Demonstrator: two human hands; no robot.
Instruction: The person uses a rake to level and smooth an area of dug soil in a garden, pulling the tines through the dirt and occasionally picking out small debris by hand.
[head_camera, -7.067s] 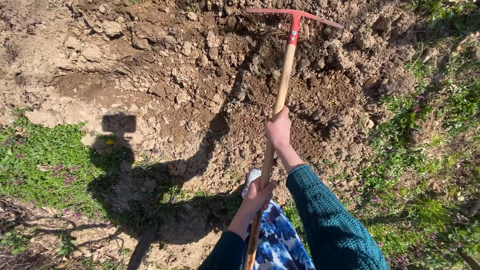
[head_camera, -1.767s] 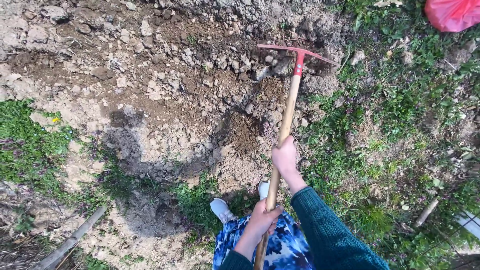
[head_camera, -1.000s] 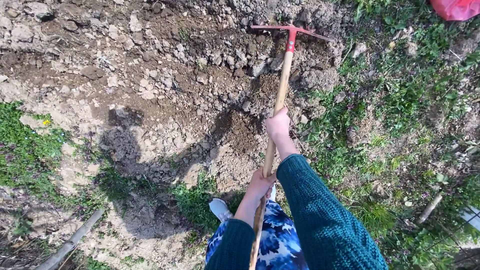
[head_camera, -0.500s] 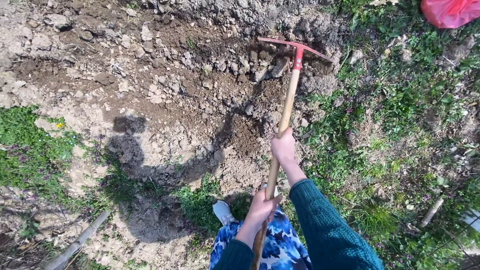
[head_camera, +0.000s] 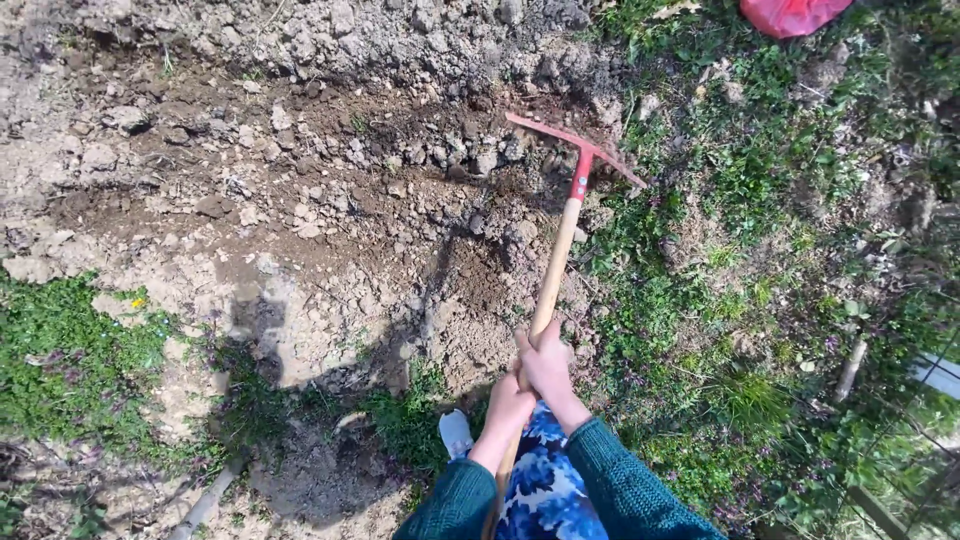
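Over the dug earth, near its border with the grass, a hoe (head_camera: 560, 230) slants from the lower middle of the view up toward the clods. Its pale wooden shaft ends in a red socket and a thin red blade that lies crosswise, tilted, with its left end over the loose clods and its right end over the green edge; whether the blade touches the soil cannot be told. Both hands are closed around the shaft, well below the hoe's head and close together, touching one another. The right hand (head_camera: 548, 362) sits a little higher on the shaft, fingers wrapped fully round the wood; the left hand (head_camera: 508, 405) grips just beneath it in the same tight wrap. Both wrists come out of dark teal knitted sleeves (head_camera: 620, 490). Below the hoe's shaft, between the sleeves, shows a blue and white patterned garment (head_camera: 545, 495), and just left of the shaft's lower part a pale shoe (head_camera: 456, 432) stands at the rim of the soil. Left of the hoe stretches broken brown soil (head_camera: 300, 200) with a shadow across it; right of the hoe lies grass (head_camera: 760, 300) with small weeds. Far above and right of the hoe's head, at the top edge, a red bag (head_camera: 790, 14) is partly cut off.
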